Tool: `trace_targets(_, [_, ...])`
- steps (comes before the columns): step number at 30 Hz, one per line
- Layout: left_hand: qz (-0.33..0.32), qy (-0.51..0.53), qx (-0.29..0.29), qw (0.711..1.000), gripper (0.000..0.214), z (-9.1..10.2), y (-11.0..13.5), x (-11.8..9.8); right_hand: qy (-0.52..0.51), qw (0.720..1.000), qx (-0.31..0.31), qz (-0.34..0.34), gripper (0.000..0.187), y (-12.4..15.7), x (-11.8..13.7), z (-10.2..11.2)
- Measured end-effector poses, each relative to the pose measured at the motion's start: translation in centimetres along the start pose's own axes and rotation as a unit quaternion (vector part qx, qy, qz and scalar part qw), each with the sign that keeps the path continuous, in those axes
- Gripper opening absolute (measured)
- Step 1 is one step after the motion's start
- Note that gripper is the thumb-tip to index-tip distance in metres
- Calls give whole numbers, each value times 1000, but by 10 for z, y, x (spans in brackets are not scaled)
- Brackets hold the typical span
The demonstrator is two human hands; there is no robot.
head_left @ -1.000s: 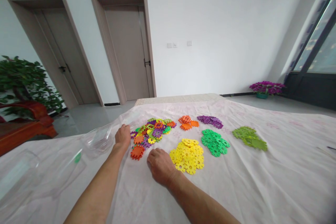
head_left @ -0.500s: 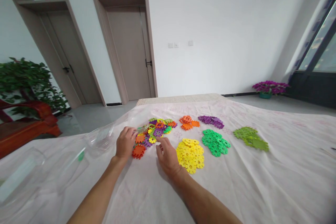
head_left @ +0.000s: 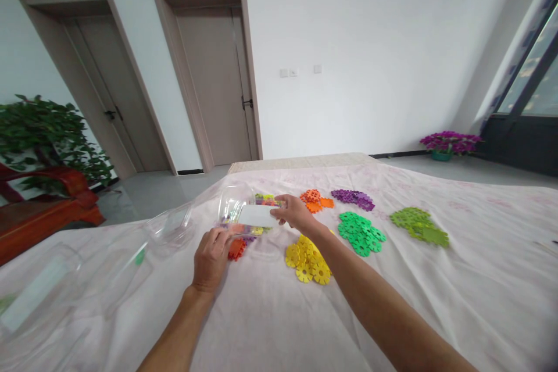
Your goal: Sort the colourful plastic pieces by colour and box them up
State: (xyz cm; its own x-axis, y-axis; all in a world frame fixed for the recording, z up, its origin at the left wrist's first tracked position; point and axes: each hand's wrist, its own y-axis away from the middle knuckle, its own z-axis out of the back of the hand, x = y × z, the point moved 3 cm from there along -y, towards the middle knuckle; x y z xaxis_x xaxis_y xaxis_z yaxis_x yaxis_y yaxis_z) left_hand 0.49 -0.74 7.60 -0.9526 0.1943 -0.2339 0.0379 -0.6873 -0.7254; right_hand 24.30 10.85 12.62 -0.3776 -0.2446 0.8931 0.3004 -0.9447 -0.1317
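Note:
Both hands hold a clear plastic box [head_left: 244,215] just above the table, over a mixed pile of coloured snowflake pieces [head_left: 238,247] that shows through it. My left hand [head_left: 212,258] grips its near edge with curled fingers. My right hand [head_left: 295,212] grips its far right end. Sorted heaps lie on the pale cloth [head_left: 392,290]: yellow [head_left: 307,261], orange [head_left: 314,199], purple [head_left: 352,199], bright green [head_left: 361,232] and lime green [head_left: 419,225].
More clear plastic containers lie at the left: one [head_left: 172,226] beside the held box, others [head_left: 39,290] nearer the table's left edge. Beyond the table are two doors, a potted plant [head_left: 43,133] with red wooden furniture, and a flowerpot [head_left: 449,144].
Both hands left the mixed pile and took hold of the clear box, lifting it over the pile. My right hand moved from the near side up to the box's far right end.

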Motion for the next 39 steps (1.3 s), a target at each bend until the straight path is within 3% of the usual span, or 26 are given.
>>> trace_targets(2, [25, -14, -33, 999, 21, -1, -1, 11, -73, 997, -12, -1, 39, -8, -6, 16])
trace_targets(4, [48, -27, -55, 997, 20, -3, -2, 21, -87, 990, -107, -13, 35, -20, -16, 38])
trace_targets(6, [68, -37, -64, 995, 19, -7, -3, 28, -17, 978, -201, -47, 32, -33, -29, 58])
trace_targets(8, [87, -41, -71, 993, 19, -10, -4, 33, 121, 963, -235, -55, 31, -47, -39, 71])
trace_targets(11, [112, -40, -64, 991, 19, -16, -3, 37, 302, 932, -196, -42, 41, -64, -47, 72])
trace_targets(14, [120, -37, -48, 991, 19, -21, -1, 39, 363, 920, -140, -36, 44, -73, -51, 62])
trace_targets(23, [137, -18, -41, 989, 18, -26, -1, 46, 405, 913, -38, 29, 39, -55, -39, 22])
trace_targets(34, [176, 2, -42, 983, 19, -28, 1, 56, 438, 887, 68, 131, 35, 6, 7, -10])
trace_targets(36, [181, 9, -49, 982, 19, -28, 1, 58, 436, 887, 64, 134, 35, 4, 13, -5])
trace_targets(39, [183, 21, -64, 981, 20, -28, 2, 60, 427, 897, -3, 114, 37, -20, 18, 8])
